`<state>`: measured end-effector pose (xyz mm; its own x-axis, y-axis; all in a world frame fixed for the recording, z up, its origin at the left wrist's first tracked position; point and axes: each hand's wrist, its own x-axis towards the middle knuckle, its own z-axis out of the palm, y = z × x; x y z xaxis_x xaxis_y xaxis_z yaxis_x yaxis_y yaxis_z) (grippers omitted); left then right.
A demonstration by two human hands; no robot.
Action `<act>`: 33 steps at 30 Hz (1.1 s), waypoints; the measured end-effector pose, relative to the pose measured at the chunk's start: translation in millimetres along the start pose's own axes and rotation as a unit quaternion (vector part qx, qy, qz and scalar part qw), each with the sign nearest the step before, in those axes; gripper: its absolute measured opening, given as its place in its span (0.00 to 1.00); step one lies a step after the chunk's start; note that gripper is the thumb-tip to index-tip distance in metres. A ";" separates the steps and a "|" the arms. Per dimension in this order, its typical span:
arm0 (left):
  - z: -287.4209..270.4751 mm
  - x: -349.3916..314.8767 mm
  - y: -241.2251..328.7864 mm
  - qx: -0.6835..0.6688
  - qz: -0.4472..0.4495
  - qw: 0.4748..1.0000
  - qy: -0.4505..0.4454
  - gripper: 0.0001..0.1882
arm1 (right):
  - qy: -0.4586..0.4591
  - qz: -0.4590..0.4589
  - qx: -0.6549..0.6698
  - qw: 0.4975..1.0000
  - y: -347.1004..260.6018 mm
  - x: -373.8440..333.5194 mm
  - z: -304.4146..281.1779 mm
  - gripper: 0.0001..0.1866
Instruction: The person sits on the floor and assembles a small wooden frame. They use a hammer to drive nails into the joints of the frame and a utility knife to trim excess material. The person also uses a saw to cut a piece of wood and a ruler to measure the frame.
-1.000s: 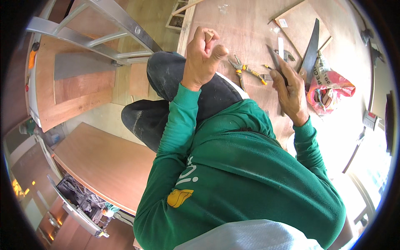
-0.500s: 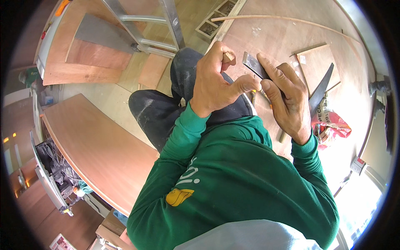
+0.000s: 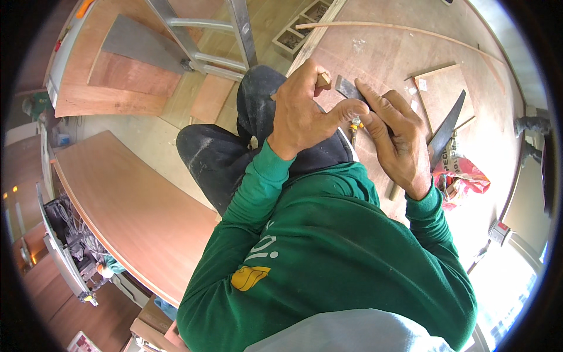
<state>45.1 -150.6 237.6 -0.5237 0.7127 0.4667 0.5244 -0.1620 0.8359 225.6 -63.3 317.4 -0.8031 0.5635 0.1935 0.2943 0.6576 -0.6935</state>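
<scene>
My left hand (image 3: 302, 111) is curled round a small strip of wood (image 3: 323, 80), whose cut end sticks out by the index finger. Most of that strip is hidden in the palm. In my right hand (image 3: 402, 138) a chisel (image 3: 348, 88) is pinched between thumb and fingers, its flat, dark bevelled blade pointing toward the left hand. Its rear end is covered by the fingers. The left thumb reaches across close to the right thumb. Both hands are raised in front of my body, above my bent legs.
Right of my hands lie a handsaw (image 3: 448, 128), a red and white bag (image 3: 463, 179) and a framed board (image 3: 448, 97). A long thin strip (image 3: 399, 25) crosses the far panel. A metal ladder (image 3: 205, 26) stands ahead; a wide wooden board (image 3: 129, 205) lies left.
The chisel's blade has tilted and shifted slightly left, closer to the wood strip. My right fingers have moved a little with it, and the whole view has shifted slightly.
</scene>
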 end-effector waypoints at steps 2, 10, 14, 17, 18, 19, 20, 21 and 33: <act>0.7 -0.2 -1.9 -0.010 0.001 1.000 0.001 0.41 | 0.007 -0.002 0.007 1.000 0.2 0.1 0.0 0.22; 2.0 -1.4 -3.0 -0.012 0.017 1.000 -0.002 0.40 | -0.018 -0.001 0.003 1.000 0.4 3.9 -1.7 0.22; 2.0 -0.6 -3.3 -0.009 0.029 0.999 0.011 0.39 | -0.018 0.000 0.005 1.000 -1.3 3.4 -1.2 0.22; 2.3 -0.9 -5.1 0.000 0.030 1.000 0.006 0.40 | -0.026 0.008 0.007 1.000 -0.3 3.2 -1.2 0.22; 2.4 -1.1 -5.5 0.005 0.028 1.000 0.002 0.40 | -0.026 0.012 0.008 1.000 -0.1 3.3 0.0 0.22; 1.9 -0.7 -3.4 0.005 0.020 1.000 -0.003 0.39 | -0.026 0.016 0.010 1.000 0.0 2.9 0.8 0.22; 0.7 0.7 0.5 0.005 0.011 1.000 -0.007 0.39 | -0.021 0.014 0.011 1.000 -0.2 2.4 1.1 0.22; 0.3 1.3 2.5 0.006 0.002 1.000 -0.011 0.39 | -0.017 0.013 0.013 1.000 -0.5 1.4 1.3 0.22; 5.4 -1.9 -2.3 0.004 0.016 1.000 -0.022 0.36 | -0.009 0.012 0.006 1.000 3.8 -1.6 -0.4 0.21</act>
<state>48.5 -147.9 233.2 -0.4771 0.7362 0.4800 0.5455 -0.1803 0.8185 228.2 -61.6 314.7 -0.8051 0.5697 0.1653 0.3065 0.6381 -0.7063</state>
